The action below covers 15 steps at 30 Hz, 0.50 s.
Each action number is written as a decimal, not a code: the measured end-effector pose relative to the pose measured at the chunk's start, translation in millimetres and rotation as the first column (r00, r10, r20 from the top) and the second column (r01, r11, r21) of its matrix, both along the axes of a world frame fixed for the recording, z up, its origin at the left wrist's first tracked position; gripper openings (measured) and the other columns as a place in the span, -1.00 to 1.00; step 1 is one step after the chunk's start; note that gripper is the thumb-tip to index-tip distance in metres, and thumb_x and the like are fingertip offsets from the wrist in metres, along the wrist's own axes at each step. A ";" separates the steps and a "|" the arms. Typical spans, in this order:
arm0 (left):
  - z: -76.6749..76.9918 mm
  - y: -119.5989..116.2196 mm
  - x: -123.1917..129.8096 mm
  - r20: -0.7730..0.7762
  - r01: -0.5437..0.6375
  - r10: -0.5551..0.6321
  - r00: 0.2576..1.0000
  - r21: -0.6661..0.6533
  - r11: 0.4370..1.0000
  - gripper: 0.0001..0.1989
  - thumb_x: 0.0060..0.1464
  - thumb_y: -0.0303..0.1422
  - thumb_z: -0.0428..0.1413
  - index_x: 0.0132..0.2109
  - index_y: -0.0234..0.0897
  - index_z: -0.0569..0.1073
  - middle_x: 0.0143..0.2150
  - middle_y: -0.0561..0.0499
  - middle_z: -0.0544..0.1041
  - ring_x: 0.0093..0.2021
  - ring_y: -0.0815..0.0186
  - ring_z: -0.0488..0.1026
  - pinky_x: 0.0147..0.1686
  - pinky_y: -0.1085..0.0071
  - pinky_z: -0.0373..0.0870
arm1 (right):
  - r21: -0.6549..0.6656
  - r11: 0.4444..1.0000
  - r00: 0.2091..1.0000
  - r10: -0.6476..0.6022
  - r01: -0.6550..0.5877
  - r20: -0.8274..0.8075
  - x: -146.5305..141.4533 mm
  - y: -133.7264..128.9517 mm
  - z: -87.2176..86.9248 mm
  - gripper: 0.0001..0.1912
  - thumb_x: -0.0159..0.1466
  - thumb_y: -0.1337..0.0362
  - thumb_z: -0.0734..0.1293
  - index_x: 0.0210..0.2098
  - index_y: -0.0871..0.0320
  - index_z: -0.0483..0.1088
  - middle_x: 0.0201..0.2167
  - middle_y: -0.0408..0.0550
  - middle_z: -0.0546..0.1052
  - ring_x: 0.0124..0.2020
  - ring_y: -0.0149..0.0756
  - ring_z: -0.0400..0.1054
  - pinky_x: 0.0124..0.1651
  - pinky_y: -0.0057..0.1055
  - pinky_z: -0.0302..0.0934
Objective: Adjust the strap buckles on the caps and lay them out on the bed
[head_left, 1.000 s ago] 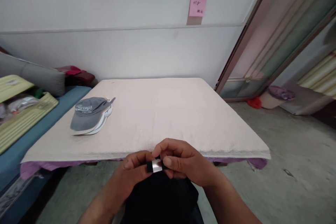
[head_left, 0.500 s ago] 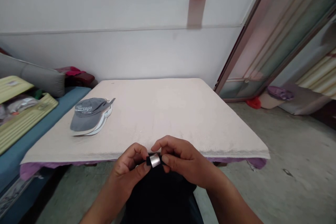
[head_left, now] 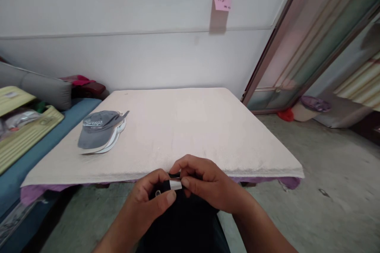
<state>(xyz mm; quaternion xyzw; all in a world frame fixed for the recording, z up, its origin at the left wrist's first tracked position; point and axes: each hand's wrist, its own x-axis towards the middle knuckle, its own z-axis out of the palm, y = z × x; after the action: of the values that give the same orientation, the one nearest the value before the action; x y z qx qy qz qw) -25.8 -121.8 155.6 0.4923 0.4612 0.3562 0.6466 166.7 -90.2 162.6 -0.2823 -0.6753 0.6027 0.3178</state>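
While two hands (head_left: 150,195) (head_left: 203,180) pinch one strap (head_left: 166,185) (one clasp (head_left: 175,185)), one pink note (head_left: 222,3) hangs.

The bare, sleeveless left forearm (head_left: 118,229) enters from seven o'clock and slants toward one, ending in a bare left hand (head_left: 154,195). Its straight thumb (head_left: 162,202) points to about two o'clock, nail showing, while the bent index finger (head_left: 158,174) arches above it, the two set in a pinch. The bare, sleeveless right forearm (head_left: 258,221) enters from five o'clock and slants toward eleven. The bare right hand (head_left: 204,176) shows its back, with its curved forefinger (head_left: 188,160) reaching over to nine o'clock above a flexed right thumb (head_left: 194,185); the remaining fingers curl beneath, partly hidden. Both index tips sit close together.
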 end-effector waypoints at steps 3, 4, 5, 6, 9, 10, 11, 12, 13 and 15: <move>-1.7 -0.4 -2.9 0.015 -0.017 0.018 1.000 -0.016 1.000 -0.71 0.03 -0.13 0.14 -0.40 -0.27 0.40 -0.53 0.12 0.23 -0.51 0.44 0.09 -0.54 0.55 0.05 | -0.015 1.000 0.999 0.024 -0.025 -0.032 0.3 0.2 -1.0 -0.77 0.26 0.40 0.22 -0.09 0.16 0.34 -0.51 -0.22 0.33 -0.47 -0.48 0.21 -0.38 -0.50 0.07; -1.6 -0.7 -3.2 0.012 -0.036 0.037 0.999 -0.021 0.999 -0.71 0.05 -0.14 0.13 -0.43 -0.28 0.38 -0.54 0.13 0.21 -0.52 0.45 0.08 -0.54 0.56 0.04 | -0.014 0.999 0.999 0.028 -0.029 -0.045 0.2 0.2 -0.3 -0.78 0.26 0.40 0.23 -0.09 0.16 0.34 -0.51 -0.22 0.33 -0.47 -0.49 0.22 -0.38 -0.50 0.07; -1.2 -1.1 -3.3 0.010 -0.053 0.054 0.999 -0.029 0.998 -0.71 0.06 -0.15 0.13 -0.44 -0.28 0.37 -0.54 0.13 0.19 -0.52 0.45 0.07 -0.55 0.56 0.03 | -0.012 1.000 0.998 0.028 -0.029 -0.057 0.2 0.4 0.5 -0.78 0.26 0.39 0.23 -0.10 0.16 0.34 -0.50 -0.22 0.33 -0.46 -0.49 0.22 -0.37 -0.50 0.08; -0.5 -1.4 -3.2 0.017 -0.058 0.058 0.998 -0.041 0.998 -0.72 0.06 -0.17 0.13 -0.45 -0.28 0.36 -0.55 0.14 0.18 -0.52 0.46 0.06 -0.55 0.57 0.02 | -0.012 1.000 0.997 0.025 -0.026 -0.067 0.3 0.7 1.3 -0.79 0.26 0.38 0.24 -0.10 0.16 0.34 -0.50 -0.22 0.33 -0.47 -0.50 0.22 -0.38 -0.51 0.08; 1.6 -2.0 -3.5 0.085 -0.075 0.082 0.993 -0.080 0.994 -0.72 0.06 -0.17 0.14 -0.45 -0.28 0.35 -0.54 0.14 0.19 -0.54 0.47 0.05 -0.57 0.57 0.00 | -0.052 0.999 0.998 0.010 -0.014 -0.067 3.3 2.3 0.8 -0.78 0.28 0.29 0.26 -0.09 0.16 0.34 -0.51 -0.22 0.33 -0.55 -0.53 0.17 -0.48 -0.55 0.05; 2.1 -2.1 -3.9 0.108 -0.090 0.100 0.989 -0.093 0.992 -0.72 0.05 -0.17 0.15 -0.45 -0.28 0.35 -0.54 0.14 0.19 -0.54 0.47 0.05 -0.57 0.57 -0.01 | -0.083 0.997 0.998 0.005 -0.010 -0.055 5.1 2.9 -0.8 -0.77 0.28 0.24 0.26 -0.09 0.17 0.33 -0.52 -0.22 0.34 -0.58 -0.54 0.15 -0.52 -0.57 0.03; 2.6 -2.2 -4.4 0.124 -0.107 0.120 0.985 -0.109 0.988 -0.72 0.04 -0.17 0.16 -0.45 -0.28 0.35 -0.54 0.14 0.20 -0.55 0.48 0.05 -0.58 0.57 -0.02 | -0.118 0.993 0.999 0.001 -0.005 -0.033 7.0 3.4 -3.0 -0.76 0.27 0.19 0.27 -0.11 0.18 0.34 -0.53 -0.21 0.34 -0.60 -0.54 0.13 -0.56 -0.58 0.01; 2.9 -2.3 -4.8 0.132 -0.126 0.142 0.981 -0.124 0.984 -0.72 0.02 -0.17 0.17 -0.45 -0.28 0.35 -0.55 0.14 0.20 -0.56 0.48 0.04 -0.58 0.57 -0.02 | -0.147 0.989 1.000 -0.003 0.001 -0.008 8.9 3.7 -5.7 -0.75 0.26 0.15 0.28 -0.17 0.19 0.36 -0.55 -0.21 0.34 -0.62 -0.55 0.11 -0.59 -0.58 -0.02; 3.1 -2.5 -5.1 0.132 -0.141 0.160 0.978 -0.140 0.980 -0.72 0.01 -0.16 0.18 -0.43 -0.27 0.35 -0.55 0.15 0.19 -0.56 0.49 0.04 -0.58 0.57 -0.03 | -0.166 0.986 1.000 -0.009 0.011 0.012 10.6 3.9 -8.5 -0.76 0.25 0.13 0.29 -0.25 0.21 0.37 -0.57 -0.21 0.32 -0.63 -0.55 0.10 -0.61 -0.59 -0.04; 3.4 -3.1 -5.0 0.120 -0.140 0.161 0.980 -0.169 0.976 -0.72 -0.04 -0.15 0.21 -0.40 -0.26 0.37 -0.56 0.16 0.18 -0.57 0.50 0.04 -0.58 0.57 -0.03 | -0.175 0.984 0.999 -0.036 0.040 0.026 12.8 3.5 -12.9 -0.74 0.23 0.13 0.31 -0.43 0.22 0.34 -0.63 -0.23 0.27 -0.64 -0.56 0.04 -0.63 -0.59 -0.10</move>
<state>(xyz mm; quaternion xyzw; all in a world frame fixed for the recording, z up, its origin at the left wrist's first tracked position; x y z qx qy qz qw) -30.8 -124.9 159.0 0.3779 0.4802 0.3980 0.6843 179.5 -86.7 149.8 -0.3290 -0.6177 0.6503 0.2954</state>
